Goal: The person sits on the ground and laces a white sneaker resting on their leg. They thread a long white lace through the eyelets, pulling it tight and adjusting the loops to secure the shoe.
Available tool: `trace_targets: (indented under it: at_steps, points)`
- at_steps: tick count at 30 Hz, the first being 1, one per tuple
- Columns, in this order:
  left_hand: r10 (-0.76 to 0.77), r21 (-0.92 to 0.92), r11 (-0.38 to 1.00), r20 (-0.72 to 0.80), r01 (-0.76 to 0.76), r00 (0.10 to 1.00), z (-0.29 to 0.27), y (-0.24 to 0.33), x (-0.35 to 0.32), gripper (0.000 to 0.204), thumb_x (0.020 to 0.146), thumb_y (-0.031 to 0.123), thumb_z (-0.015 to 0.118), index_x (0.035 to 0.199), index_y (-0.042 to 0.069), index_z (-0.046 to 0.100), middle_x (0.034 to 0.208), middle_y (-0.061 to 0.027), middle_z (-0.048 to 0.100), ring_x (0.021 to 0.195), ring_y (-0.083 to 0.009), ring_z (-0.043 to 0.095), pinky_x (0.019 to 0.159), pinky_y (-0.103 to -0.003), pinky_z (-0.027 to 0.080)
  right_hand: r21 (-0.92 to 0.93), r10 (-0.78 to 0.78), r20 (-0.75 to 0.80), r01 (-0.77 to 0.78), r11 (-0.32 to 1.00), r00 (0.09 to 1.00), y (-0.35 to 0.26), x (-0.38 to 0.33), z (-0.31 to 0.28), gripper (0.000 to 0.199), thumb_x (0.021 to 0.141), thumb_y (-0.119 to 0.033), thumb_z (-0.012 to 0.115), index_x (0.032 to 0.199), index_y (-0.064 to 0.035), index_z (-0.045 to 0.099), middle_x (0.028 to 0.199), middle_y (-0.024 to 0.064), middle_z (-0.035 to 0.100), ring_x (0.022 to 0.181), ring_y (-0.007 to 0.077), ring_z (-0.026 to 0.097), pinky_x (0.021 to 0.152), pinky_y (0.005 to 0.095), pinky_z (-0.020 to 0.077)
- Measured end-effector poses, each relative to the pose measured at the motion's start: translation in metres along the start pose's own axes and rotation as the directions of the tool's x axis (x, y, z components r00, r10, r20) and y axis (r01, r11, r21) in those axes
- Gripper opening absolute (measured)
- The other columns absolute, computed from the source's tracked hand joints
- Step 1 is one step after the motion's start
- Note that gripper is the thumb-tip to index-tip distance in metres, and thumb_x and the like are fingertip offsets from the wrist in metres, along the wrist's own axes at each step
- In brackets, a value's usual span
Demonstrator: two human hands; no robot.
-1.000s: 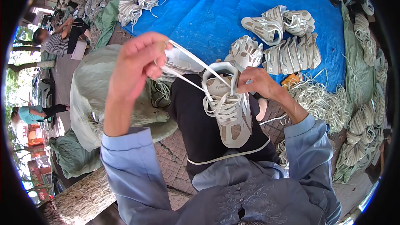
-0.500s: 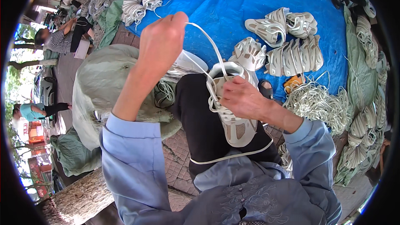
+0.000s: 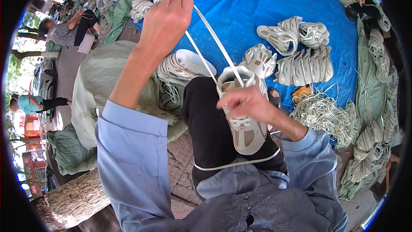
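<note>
A beige and white sneaker (image 3: 249, 139) rests on my dark-trousered lap, its toe toward me. My left hand (image 3: 168, 23) is raised up and to the left, closed round a white shoelace (image 3: 213, 35). Two taut strands of the lace run from this fist down to the shoe's opening. Over the shoe's tongue and eyelets hovers my right hand (image 3: 249, 106), its fingers bent and smeared by motion. Whether it grips anything cannot be made out. Part of the lacing is hidden under it.
A blue tarp (image 3: 223, 8) bears rows of shoe uppers (image 3: 304, 66). Right of my lap lies a heap of white laces (image 3: 328, 111). Stacked soled shoes (image 3: 184, 65) stand beside a pale sack (image 3: 103, 86) at left. A tree trunk (image 3: 71, 199) lies lower left. Other people sit or stand farther off.
My left hand has risen, drawing the lace loop into straight strands. The right hand, earlier pinching at the eyelets, has shifted slightly down and blurs with motion.
</note>
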State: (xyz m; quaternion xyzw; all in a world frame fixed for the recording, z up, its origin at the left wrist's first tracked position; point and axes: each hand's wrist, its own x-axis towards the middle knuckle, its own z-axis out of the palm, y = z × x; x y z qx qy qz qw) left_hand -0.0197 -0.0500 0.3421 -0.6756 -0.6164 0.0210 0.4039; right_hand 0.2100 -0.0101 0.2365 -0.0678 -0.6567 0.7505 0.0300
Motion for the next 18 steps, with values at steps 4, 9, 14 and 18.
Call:
trace_targets:
  at_steps: [4, 9, 14, 18]
  points:
    - [0.070, -0.097, 0.993, 0.045, -0.066, 0.996, 0.008, 0.014, 0.000, 0.015, 0.064, 0.002, 0.054, 0.078, 0.005, 0.049, 0.064, -0.0058, 0.048, 0.060, -0.0184, 0.053, 0.051, -0.029, 0.045, -0.503, -0.451, 0.154, 0.462, 0.730, 0.879, 0.007, 0.017, 0.021, 0.020, 0.064, 0.000, 0.059, 0.081, -0.0075, 0.064, 0.067, 0.0081, 0.060, 0.061, 0.0229, 0.058, 0.056, 0.0282, 0.0463]
    - [0.093, -0.197, 0.976, 0.012, -0.089, 0.996, -0.001, 0.031, 0.000, 0.018, 0.065, 0.002, 0.054, 0.083, 0.003, 0.051, 0.065, -0.0060, 0.049, 0.062, -0.0197, 0.053, 0.053, -0.029, 0.045, -0.821, -0.540, -0.225, 0.140, 0.553, 0.811, 0.022, 0.040, -0.008, 0.018, 0.064, 0.001, 0.055, 0.078, -0.0069, 0.062, 0.071, 0.0092, 0.061, 0.060, 0.0249, 0.060, 0.053, 0.0331, 0.0482]
    - [0.026, -0.045, 0.999, -0.041, -0.028, 0.999, 0.009, 0.001, 0.004, 0.012, 0.065, 0.004, 0.054, 0.071, 0.007, 0.045, 0.063, -0.0048, 0.048, 0.060, -0.0173, 0.053, 0.050, -0.028, 0.046, -0.653, -0.477, -0.219, 0.236, 0.720, 0.851, 0.034, 0.025, -0.012, 0.019, 0.060, -0.002, 0.061, 0.078, -0.0066, 0.061, 0.071, 0.0077, 0.060, 0.069, 0.0228, 0.058, 0.056, 0.0327, 0.0482]
    - [-0.054, 0.033, 0.998, -0.024, 0.054, 0.998, 0.023, -0.010, 0.012, 0.010, 0.067, 0.002, 0.053, 0.072, 0.007, 0.045, 0.064, -0.0063, 0.050, 0.061, -0.0181, 0.055, 0.050, -0.028, 0.046, -0.256, -0.227, -0.343, 0.142, 0.956, 0.912, 0.028, 0.009, -0.021, 0.028, 0.060, -0.001, 0.067, 0.087, -0.0084, 0.063, 0.077, 0.0039, 0.059, 0.072, 0.0171, 0.056, 0.063, 0.0300, 0.0468]
